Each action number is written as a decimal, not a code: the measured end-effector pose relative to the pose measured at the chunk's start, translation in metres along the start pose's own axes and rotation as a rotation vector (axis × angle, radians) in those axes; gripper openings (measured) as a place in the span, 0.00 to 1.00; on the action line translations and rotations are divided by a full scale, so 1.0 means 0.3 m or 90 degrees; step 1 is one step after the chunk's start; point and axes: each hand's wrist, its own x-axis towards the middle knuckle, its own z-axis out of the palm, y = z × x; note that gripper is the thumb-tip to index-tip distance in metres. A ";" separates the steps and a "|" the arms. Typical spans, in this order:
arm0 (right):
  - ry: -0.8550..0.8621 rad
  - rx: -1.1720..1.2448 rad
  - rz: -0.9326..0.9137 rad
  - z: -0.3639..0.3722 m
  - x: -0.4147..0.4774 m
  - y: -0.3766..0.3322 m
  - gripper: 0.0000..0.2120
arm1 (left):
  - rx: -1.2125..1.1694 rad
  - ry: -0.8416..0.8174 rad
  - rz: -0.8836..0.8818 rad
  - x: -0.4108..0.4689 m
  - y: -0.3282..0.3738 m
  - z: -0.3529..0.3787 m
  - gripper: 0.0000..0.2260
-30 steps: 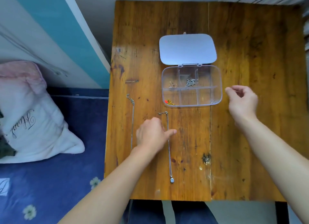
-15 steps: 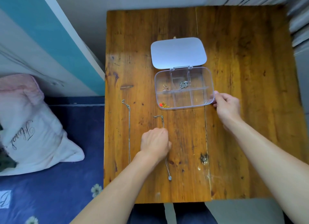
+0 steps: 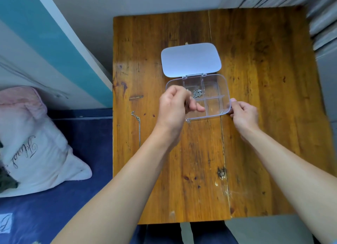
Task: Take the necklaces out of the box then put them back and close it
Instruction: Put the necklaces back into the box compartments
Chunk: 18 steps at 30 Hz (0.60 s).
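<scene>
A clear compartment box (image 3: 223, 88) stands on the wooden table (image 3: 264, 116), its white lid (image 3: 190, 59) folded open at the back. A bunched silver chain (image 3: 197, 93) lies in a back compartment. My left hand (image 3: 175, 107) hovers over the box's left half, fingers pinched on a thin silver necklace whose end (image 3: 187, 120) dangles below the box's front edge. My right hand (image 3: 244, 114) grips the box's front right corner. A second silver necklace (image 3: 139, 127) lies straight on the table near its left edge.
The table's left edge borders a blue bed (image 3: 54, 207) with a white and pink pillow (image 3: 31, 143). A teal and white board (image 3: 60, 48) leans at the left. Grey slats (image 3: 322, 25) run along the right side.
My left hand picked the middle necklace off the table and carried it up over the box. My right hand moved in and took hold of the box's front right corner.
</scene>
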 end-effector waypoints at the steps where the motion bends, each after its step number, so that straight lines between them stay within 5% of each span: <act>1: -0.002 0.000 0.001 0.000 0.000 0.000 0.18 | -0.047 0.014 -0.020 0.022 0.009 0.018 0.07; 9: -0.004 0.001 -0.007 -0.002 -0.004 0.001 0.18 | -0.213 0.064 -0.139 0.134 0.008 0.112 0.08; 18: -0.008 0.000 -0.020 -0.006 -0.001 0.010 0.18 | 0.006 0.109 -0.173 0.174 -0.128 0.108 0.06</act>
